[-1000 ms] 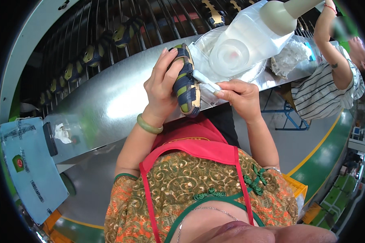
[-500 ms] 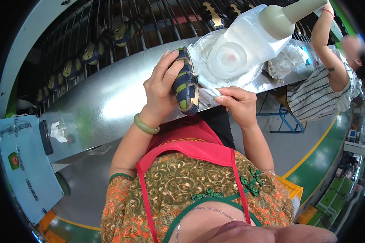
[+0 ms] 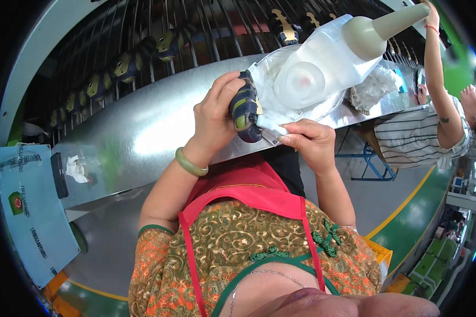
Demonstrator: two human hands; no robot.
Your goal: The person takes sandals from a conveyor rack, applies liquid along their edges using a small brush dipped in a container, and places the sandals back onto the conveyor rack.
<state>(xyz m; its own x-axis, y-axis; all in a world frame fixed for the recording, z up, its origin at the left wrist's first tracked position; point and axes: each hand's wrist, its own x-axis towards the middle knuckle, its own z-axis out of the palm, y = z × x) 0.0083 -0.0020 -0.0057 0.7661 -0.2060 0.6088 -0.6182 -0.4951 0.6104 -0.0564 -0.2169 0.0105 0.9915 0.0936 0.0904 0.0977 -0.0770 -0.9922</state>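
My left hand (image 3: 214,112) is closed around a navy and olive-green strapped shoe (image 3: 243,108). It holds the shoe on edge above the metal bench, with a beige strip showing along its right side. The fingers of my right hand (image 3: 313,141) pinch a short white stick-like tool (image 3: 271,126). The tool's far end meets the shoe's lower right edge; its tip is too small to make out. Just beyond my right hand, a large translucent bottle (image 3: 328,63) with a long beige nozzle lies tilted over clear plastic.
Several similar shoes (image 3: 127,67) sit on a rack of metal rods (image 3: 201,31) behind the metal bench (image 3: 121,127). A crumpled white bundle (image 3: 375,87) lies right of the bottle. A blue box (image 3: 34,211) stands at left. At right, a co-worker (image 3: 418,129) reaches up.
The shoe has turned in my left hand, showing less of its beige side. The white tool has moved down toward the shoe's lower end. The co-worker's head has shifted.
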